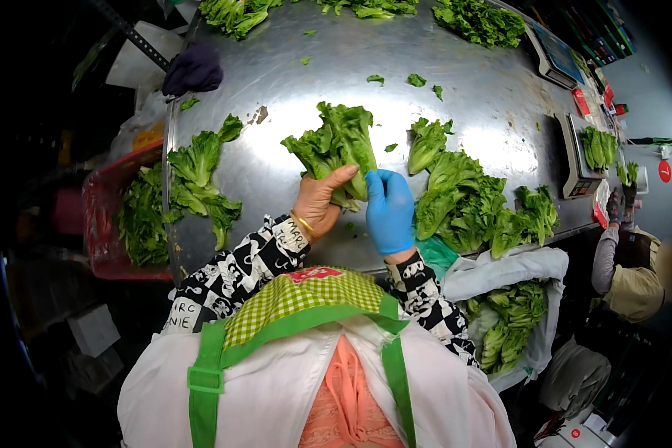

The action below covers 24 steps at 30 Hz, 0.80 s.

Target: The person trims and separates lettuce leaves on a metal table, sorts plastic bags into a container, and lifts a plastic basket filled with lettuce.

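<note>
A head of green leafy lettuce is held just above the metal table, its leaves spread toward the far side. My bare left hand, a gold bangle at its wrist, is closed around the lettuce's lower part, thumb across the front. In a blue glove, my right hand pinches the lettuce's right edge near the base; what exactly sits between those fingertips is partly hidden. Right of the glove lies a pile of lettuce heads. Loose lettuce leaves lie to the left at the table's edge.
A red crate with leaves stands at the left. At the lower right, a lined bin holds more lettuce. Scales line the right edge, one bearing lettuce. A co-worker is beyond them. A dark cloth lies at the far left corner.
</note>
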Each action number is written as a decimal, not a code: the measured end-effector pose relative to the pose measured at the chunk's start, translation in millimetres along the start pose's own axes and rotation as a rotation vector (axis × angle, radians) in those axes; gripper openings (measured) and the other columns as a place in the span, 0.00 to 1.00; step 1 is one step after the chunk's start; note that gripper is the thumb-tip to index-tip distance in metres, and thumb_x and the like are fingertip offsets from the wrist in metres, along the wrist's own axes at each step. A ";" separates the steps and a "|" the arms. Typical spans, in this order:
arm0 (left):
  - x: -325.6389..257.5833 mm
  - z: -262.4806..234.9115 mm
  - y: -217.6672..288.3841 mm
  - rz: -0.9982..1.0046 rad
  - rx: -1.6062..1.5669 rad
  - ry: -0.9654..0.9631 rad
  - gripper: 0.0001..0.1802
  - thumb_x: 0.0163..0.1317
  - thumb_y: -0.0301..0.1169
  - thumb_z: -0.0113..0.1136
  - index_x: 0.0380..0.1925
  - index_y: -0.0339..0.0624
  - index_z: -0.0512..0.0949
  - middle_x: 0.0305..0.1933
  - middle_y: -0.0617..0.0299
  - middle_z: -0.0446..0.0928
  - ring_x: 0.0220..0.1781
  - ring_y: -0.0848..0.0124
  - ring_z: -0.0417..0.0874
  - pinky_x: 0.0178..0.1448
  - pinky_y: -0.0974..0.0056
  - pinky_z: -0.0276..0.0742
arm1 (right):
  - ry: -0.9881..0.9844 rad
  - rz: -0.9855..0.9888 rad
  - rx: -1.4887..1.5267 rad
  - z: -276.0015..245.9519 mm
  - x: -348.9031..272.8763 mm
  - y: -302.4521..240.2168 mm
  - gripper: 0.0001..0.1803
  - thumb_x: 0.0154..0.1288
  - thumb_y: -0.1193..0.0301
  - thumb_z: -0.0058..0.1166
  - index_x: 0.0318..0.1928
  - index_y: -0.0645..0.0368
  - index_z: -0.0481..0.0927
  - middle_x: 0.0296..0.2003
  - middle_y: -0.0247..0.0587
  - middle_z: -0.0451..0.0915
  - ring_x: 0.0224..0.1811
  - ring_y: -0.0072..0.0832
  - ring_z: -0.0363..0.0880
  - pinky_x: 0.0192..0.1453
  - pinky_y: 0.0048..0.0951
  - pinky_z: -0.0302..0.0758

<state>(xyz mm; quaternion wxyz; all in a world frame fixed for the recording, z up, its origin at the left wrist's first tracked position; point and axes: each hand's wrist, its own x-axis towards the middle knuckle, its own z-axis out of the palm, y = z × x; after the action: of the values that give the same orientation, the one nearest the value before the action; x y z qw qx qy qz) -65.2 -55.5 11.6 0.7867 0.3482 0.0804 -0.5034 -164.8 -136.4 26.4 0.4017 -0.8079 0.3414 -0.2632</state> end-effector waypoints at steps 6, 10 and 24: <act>-0.6 6.6 -12.4 0.275 0.009 0.097 0.20 0.52 0.22 0.65 0.45 0.36 0.73 0.40 0.59 0.79 0.39 0.69 0.81 0.43 0.66 0.79 | 0.085 0.240 0.308 27.3 1.2 12.3 0.11 0.63 0.68 0.53 0.36 0.65 0.75 0.27 0.47 0.75 0.30 0.37 0.75 0.35 0.33 0.72; -3.6 11.9 -9.2 0.276 -0.094 0.087 0.20 0.51 0.20 0.64 0.45 0.36 0.73 0.42 0.59 0.78 0.41 0.70 0.79 0.47 0.67 0.77 | 0.273 -0.190 0.021 28.6 -0.7 7.1 0.11 0.65 0.68 0.50 0.36 0.66 0.74 0.29 0.46 0.75 0.30 0.33 0.73 0.36 0.32 0.71; -4.2 -9.2 12.3 0.159 -0.101 0.174 0.17 0.54 0.29 0.65 0.41 0.32 0.75 0.40 0.55 0.79 0.38 0.65 0.82 0.41 0.63 0.81 | -0.109 0.311 0.212 4.6 15.7 54.1 0.19 0.59 0.68 0.58 0.48 0.66 0.72 0.33 0.37 0.76 0.31 0.24 0.73 0.35 0.25 0.74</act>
<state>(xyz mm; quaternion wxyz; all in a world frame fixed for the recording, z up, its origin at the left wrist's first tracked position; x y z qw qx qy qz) -54.7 -43.6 12.5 0.8308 0.3557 0.1458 -0.4025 -170.2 -170.3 -18.5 0.5384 -0.7116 0.4103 -0.1882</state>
